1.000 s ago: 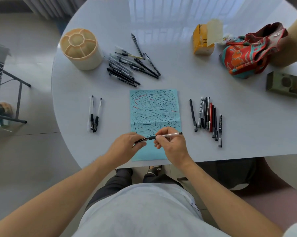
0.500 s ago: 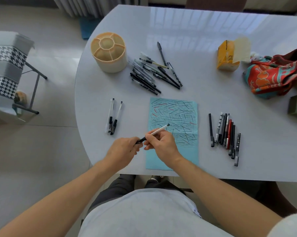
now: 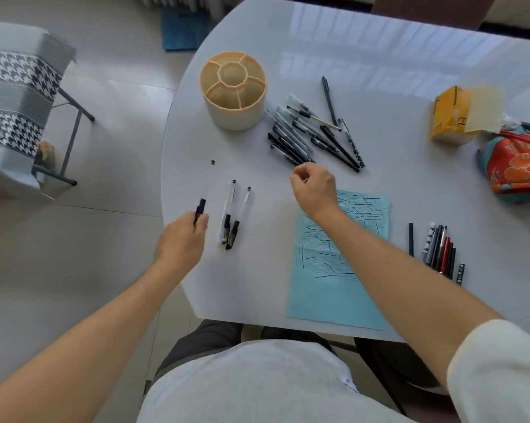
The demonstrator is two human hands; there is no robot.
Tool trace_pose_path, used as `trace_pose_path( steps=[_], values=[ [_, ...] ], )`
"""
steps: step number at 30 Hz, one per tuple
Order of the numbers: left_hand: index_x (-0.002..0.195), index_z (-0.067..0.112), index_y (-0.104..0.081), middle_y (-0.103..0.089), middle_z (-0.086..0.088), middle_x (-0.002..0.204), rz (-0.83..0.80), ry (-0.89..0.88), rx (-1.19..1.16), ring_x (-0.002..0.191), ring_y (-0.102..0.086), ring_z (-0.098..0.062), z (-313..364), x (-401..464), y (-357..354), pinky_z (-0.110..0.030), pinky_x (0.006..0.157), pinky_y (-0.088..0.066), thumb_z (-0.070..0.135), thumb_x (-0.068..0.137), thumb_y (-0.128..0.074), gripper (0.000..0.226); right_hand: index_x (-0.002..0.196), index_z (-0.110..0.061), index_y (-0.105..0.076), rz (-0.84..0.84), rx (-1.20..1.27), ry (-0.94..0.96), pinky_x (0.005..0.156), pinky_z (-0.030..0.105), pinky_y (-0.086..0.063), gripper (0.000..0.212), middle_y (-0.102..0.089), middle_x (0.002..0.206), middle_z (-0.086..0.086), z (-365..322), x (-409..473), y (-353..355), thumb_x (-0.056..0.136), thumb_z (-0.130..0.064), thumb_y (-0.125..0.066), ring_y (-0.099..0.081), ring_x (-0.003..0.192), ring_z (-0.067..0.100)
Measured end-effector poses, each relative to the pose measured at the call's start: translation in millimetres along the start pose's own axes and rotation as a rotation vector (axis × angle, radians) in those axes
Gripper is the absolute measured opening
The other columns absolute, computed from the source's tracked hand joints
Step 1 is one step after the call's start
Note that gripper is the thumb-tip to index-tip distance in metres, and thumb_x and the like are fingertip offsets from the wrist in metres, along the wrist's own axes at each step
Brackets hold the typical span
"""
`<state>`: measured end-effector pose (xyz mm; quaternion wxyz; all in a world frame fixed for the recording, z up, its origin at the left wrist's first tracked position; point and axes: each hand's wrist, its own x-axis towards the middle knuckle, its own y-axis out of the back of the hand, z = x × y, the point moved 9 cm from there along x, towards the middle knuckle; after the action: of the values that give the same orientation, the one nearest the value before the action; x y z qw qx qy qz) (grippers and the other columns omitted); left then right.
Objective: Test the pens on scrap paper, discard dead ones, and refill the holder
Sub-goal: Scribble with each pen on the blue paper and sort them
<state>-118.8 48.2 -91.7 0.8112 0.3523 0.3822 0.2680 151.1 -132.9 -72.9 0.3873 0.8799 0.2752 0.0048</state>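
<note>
My left hand (image 3: 181,239) pinches a black-tipped pen (image 3: 200,207) over the table's left edge, just left of two clear pens (image 3: 230,221) lying side by side. My right hand (image 3: 314,189) hovers with curled fingers at the near end of the pile of pens (image 3: 306,132); whether it grips one is hidden. The blue scrap paper (image 3: 337,288), covered in strokes, lies under my right forearm. The beige holder (image 3: 233,90) stands behind with its compartments bare. A row of pens (image 3: 437,248) lies right of the paper.
A tiny black piece (image 3: 212,162) lies loose on the white table (image 3: 410,184). At the back right sit a yellow tissue pack (image 3: 450,117) and a red patterned cloth bag (image 3: 517,160). A houndstooth-covered stand (image 3: 16,96) is on the floor to the left.
My hands have separated. The left carried the pen from above the paper over to the two clear pens; the right left the pen and moved up to the pile. The view shifted left.
</note>
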Motion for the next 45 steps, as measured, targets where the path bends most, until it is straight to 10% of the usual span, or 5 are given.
trace_pose_path(
  steps=[12,18,24,32,45],
  values=[
    [0.093,0.021,-0.044,-0.053,0.004,0.067,-0.078,-0.029,0.339,0.068,-0.055,-0.028,-6,15,-26,-0.036,0.060,-0.036,0.055,0.099,-0.036,0.036,0.107,-0.013,-0.066,-0.014,-0.537,0.032,0.078,0.036,-0.050,0.020,-0.063,0.110,0.006,5,50,-16,0.099,-0.028,-0.055,-0.061,0.096,0.026],
    [0.101,0.024,-0.042,-0.051,0.009,0.062,0.078,-0.244,0.108,0.054,-0.050,-0.020,41,-4,-13,-0.031,0.050,-0.031,0.043,0.098,-0.051,0.021,0.099,-0.021,-0.057,-0.142,-0.118,0.090,0.069,0.036,-0.053,0.006,-0.065,0.087,-0.001,1,-6,9,0.100,-0.027,-0.056,-0.062,0.080,0.021],
    [0.137,0.040,-0.047,-0.055,0.015,0.117,-0.205,-0.612,0.063,0.081,-0.054,-0.005,126,-45,-63,-0.030,0.072,-0.050,0.044,0.097,-0.054,0.040,0.088,-0.029,-0.075,-0.326,0.141,0.009,0.061,0.016,-0.044,0.005,-0.064,0.064,-0.015,38,-105,13,0.086,-0.026,-0.078,-0.055,0.058,0.002],
    [0.101,0.023,-0.073,-0.059,0.014,0.077,-0.485,-0.724,0.079,0.070,-0.056,-0.003,148,-91,-119,-0.026,0.068,-0.045,0.033,0.095,-0.062,0.016,0.090,-0.009,-0.079,-0.237,0.861,-0.330,0.074,0.036,-0.063,0.013,-0.073,0.076,0.011,88,-187,32,0.090,0.002,-0.072,-0.070,0.072,0.024],
    [0.097,0.023,-0.074,-0.068,0.008,0.097,-0.249,-0.768,0.204,0.086,-0.065,-0.016,136,-98,-120,-0.030,0.073,-0.050,0.034,0.094,-0.066,0.014,0.090,-0.010,-0.077,0.249,0.761,-0.443,0.067,0.030,-0.063,0.017,-0.077,0.080,0.009,196,-206,124,0.099,-0.012,-0.064,-0.071,0.071,0.021]
  ],
)
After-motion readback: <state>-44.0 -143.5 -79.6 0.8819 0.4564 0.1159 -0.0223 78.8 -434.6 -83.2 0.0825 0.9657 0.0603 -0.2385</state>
